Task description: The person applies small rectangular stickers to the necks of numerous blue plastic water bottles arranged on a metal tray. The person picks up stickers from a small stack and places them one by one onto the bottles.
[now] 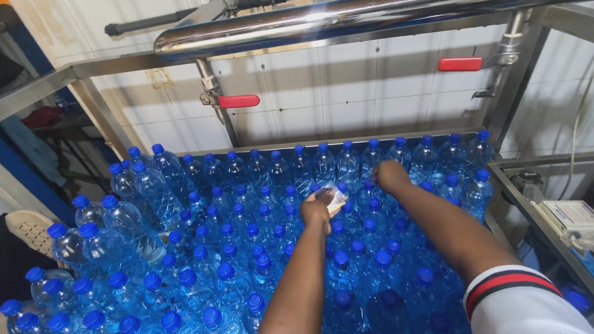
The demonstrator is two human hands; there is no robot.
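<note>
Left hand (314,211) pinching small pale labels (335,198), seemingly; right hand (390,176) closed over blue-capped bottle (384,197) top.

- Bottles (206,266): clear, blue-tinted plastic, each with a solid blue cap.
- Valve handles (239,101): bright red, one at left and one at right on the silver pipework.
- Horizontal pipe (383,8): polished silver metal with white glare.
- Wall (348,99): white tiles with pale grey joints.
- Sleeve (516,302) at the right arm: white, edged with a black-and-red stripe.
- Small stack in the left hand (317,211): pale labels with dark and orange marks.
- Chair (30,227): cream, perforated pattern, black cloth beside it.
</note>
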